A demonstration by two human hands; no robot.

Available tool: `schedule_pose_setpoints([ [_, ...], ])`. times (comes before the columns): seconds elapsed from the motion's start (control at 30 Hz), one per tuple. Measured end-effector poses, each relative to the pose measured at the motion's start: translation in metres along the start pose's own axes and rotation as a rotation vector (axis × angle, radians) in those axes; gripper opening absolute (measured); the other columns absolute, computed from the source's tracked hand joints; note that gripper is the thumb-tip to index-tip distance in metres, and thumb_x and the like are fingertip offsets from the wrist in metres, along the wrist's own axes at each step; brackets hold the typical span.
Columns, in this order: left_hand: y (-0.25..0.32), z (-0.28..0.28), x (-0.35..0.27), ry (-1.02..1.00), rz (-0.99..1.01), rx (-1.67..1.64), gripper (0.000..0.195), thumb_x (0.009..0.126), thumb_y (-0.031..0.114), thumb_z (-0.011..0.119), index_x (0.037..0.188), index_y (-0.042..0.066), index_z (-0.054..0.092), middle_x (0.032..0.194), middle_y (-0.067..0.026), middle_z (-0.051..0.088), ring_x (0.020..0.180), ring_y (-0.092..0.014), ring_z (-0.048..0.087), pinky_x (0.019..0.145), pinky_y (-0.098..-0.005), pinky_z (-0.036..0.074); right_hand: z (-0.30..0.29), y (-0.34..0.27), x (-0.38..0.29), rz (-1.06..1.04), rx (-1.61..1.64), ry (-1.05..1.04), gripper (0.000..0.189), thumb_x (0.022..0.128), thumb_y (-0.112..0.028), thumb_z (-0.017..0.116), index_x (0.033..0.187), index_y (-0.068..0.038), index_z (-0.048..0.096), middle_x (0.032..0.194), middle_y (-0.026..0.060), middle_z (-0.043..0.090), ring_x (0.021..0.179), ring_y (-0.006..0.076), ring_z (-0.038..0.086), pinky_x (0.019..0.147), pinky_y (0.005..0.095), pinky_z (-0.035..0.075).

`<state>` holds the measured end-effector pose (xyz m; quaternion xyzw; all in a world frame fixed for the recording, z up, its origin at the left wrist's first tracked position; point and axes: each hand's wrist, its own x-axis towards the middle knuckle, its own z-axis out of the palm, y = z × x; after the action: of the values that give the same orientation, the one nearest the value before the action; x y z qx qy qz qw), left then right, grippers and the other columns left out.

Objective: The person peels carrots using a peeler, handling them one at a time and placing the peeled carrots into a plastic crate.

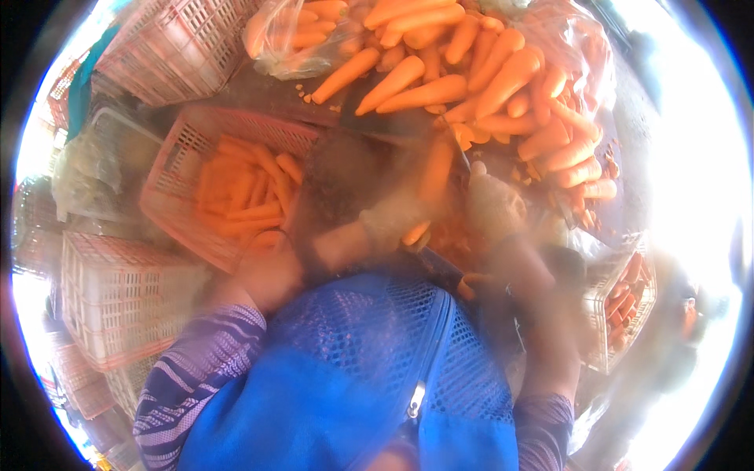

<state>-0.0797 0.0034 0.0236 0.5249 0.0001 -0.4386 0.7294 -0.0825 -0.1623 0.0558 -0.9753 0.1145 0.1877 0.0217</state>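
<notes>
My left hand (392, 219), in a pale glove, is blurred and holds a carrot (436, 168) upright before me. My right hand (496, 197), also gloved, is closed on the handle of a knife; its narrow blade (461, 138) points up and left, beside the carrot. A short carrot piece (416, 233) lies just below my left hand. Beyond both hands a large heap of whole carrots (500, 76) covers the work surface. Cut, paler carrots fill a red plastic crate (154, 194) to the left of my left hand.
Plastic bags with carrots (288, 41) stand at the heap's far left and right. More plastic crates (171, 47) are at the far left, with a white one (118, 300) nearer. A white crate (595, 329) at the right holds carrot pieces. Scraps (609, 165) dot the table's right side.
</notes>
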Motion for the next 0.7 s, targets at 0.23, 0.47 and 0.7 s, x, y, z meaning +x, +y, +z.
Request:
schedule_pose_setpoints([
  [0.23,-0.028,-0.045,0.013,-0.031,-0.011,-0.006,0.046,0.088,0.021,0.065,0.126,0.0,0.049,0.081,-0.009,0.061,0.059,-0.016,0.058,0.048,-0.0267,0.044,0.009,0.031,-0.028,-0.075,0.269,0.126,0.031,0.084,-0.014,0.055,0.112,-0.007,0.044,0.097,0.0206,0.068,0.084,0.0423,0.068,0.069,0.0531,0.052],
  [0.47,-0.024,-0.024,0.016,0.094,0.243,0.324,0.073,0.083,0.021,0.073,0.142,0.0,0.036,0.088,-0.0079,0.06,0.066,-0.011,0.056,0.052,-0.0257,0.045,-0.013,0.015,-0.075,0.081,0.173,0.118,0.055,0.103,-0.045,0.033,0.098,-0.002,0.067,0.094,0.0198,0.067,0.088,0.0362,0.063,0.075,0.0456,0.049],
  [0.7,-0.064,-0.052,0.047,0.052,0.731,0.863,0.076,0.084,0.019,0.072,0.145,0.001,0.031,0.102,-0.0108,0.06,0.072,-0.013,0.059,0.053,-0.0267,0.049,-0.008,0.019,-0.054,-0.016,0.021,0.164,0.038,0.099,-0.035,0.041,0.103,-0.002,0.058,0.092,0.0165,0.067,0.079,0.0318,0.066,0.063,0.0451,0.05],
])
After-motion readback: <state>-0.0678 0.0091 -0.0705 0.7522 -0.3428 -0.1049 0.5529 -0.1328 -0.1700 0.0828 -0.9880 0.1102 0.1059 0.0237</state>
